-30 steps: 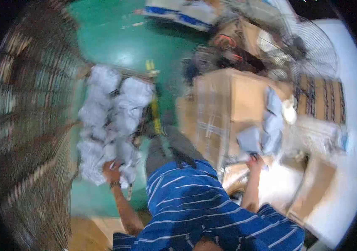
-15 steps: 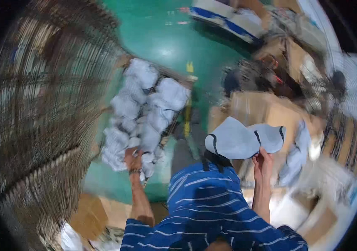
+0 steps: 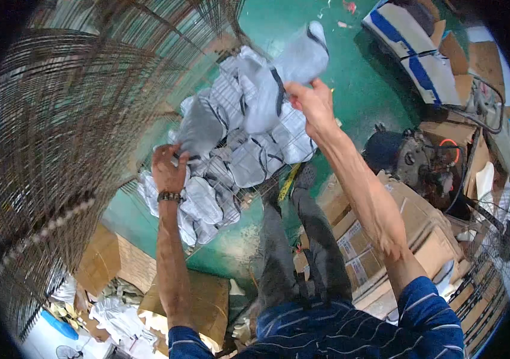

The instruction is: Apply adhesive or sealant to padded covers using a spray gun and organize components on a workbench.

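While gripped, grey covers (image 3: 288, 72) hang above right hand (image 3: 312, 103).

Single view only: a head-worn fisheye camera looks steeply down the person's own front onto the green floor (image 3: 380, 90). Both forearms enter from the lower edge; the left hand (image 3: 168, 169) and right hand (image 3: 310, 103) sit near mid-frame, at arm's length. Straight edges of the wire rack (image 3: 57, 137) bow toward the rim.

Even bright light, soft focus, heavy fisheye bending, dark rim.
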The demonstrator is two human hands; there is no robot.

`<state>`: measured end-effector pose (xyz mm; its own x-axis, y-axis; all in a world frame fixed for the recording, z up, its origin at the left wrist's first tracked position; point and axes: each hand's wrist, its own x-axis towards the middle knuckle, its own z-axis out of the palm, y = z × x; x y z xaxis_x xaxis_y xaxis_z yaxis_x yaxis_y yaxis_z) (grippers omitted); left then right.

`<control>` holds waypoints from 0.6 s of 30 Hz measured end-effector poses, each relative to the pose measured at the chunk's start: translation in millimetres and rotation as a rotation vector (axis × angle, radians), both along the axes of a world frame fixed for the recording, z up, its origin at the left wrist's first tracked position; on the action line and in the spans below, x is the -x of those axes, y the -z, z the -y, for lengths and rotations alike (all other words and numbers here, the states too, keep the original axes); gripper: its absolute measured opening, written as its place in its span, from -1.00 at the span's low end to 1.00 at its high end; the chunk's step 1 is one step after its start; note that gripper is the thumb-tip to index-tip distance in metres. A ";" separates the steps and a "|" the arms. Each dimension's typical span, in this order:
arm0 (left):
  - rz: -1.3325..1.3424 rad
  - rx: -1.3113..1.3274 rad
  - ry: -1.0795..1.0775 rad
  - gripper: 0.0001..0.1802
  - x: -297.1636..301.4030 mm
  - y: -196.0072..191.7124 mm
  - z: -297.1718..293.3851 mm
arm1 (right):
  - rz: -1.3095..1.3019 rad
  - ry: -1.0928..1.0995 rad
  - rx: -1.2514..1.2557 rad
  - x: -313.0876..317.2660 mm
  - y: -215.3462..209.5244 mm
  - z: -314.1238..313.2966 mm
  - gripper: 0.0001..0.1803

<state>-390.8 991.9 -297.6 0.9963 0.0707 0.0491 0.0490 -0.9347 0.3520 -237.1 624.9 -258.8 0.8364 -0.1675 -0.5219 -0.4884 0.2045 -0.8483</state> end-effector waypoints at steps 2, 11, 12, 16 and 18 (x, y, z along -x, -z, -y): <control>0.070 -0.160 -0.057 -0.64 -11.8 40.7 14.5 | 0.042 -0.022 -0.054 -15.7 49.1 -8.5 -0.72; -0.309 -0.352 -0.250 -0.54 -40.5 320.3 -16.3 | -0.472 -0.437 0.362 -60.3 379.3 -62.4 -0.47; -0.336 -0.355 -0.256 -0.54 -34.7 337.5 -20.0 | -0.494 -0.452 0.359 -55.5 398.5 -62.6 -0.47; -0.284 -0.311 -0.359 -0.40 -1.9 406.7 -18.3 | -0.256 -0.537 0.499 -15.2 448.7 -13.6 -0.38; -0.312 0.019 -0.604 -0.26 35.5 491.5 16.3 | -0.263 -0.431 0.434 29.1 463.7 42.0 -0.52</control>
